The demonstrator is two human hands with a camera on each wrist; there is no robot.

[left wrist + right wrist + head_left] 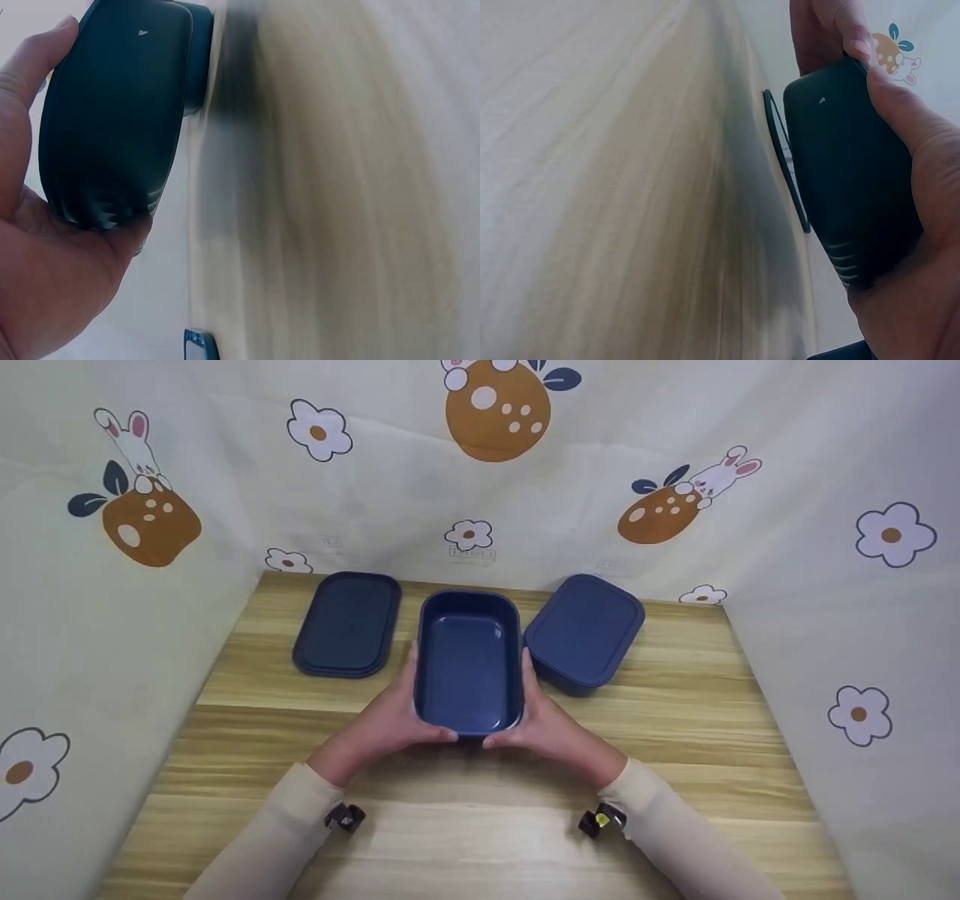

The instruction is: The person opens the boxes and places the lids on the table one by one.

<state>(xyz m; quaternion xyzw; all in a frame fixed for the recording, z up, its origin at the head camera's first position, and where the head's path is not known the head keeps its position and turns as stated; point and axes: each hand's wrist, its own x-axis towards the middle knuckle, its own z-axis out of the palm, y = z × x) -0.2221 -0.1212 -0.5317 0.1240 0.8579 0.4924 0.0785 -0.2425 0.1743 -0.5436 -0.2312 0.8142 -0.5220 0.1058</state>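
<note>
An uncovered dark blue food container [469, 675] is held between both hands in the middle of the head view, its inside bare. My left hand [394, 709] grips its left side, thumb at the near edge. On the right side my right hand [546, 718] grips it the same way, thumb near the other. Both wrist views show the container's underside [116, 112] raised off the table and tilted. To the left lies a flat dark blue lid [348, 624]. A second blue container [585, 631] with its lid on stands close by the right hand, turned at an angle.
The wooden table [465, 840] runs under everything. Pale cloth walls [390, 495] with flower, rabbit and fruit prints rise at the back and both sides, close behind the lid and the lidded container. Small dark devices [345, 817] sit at the wrists.
</note>
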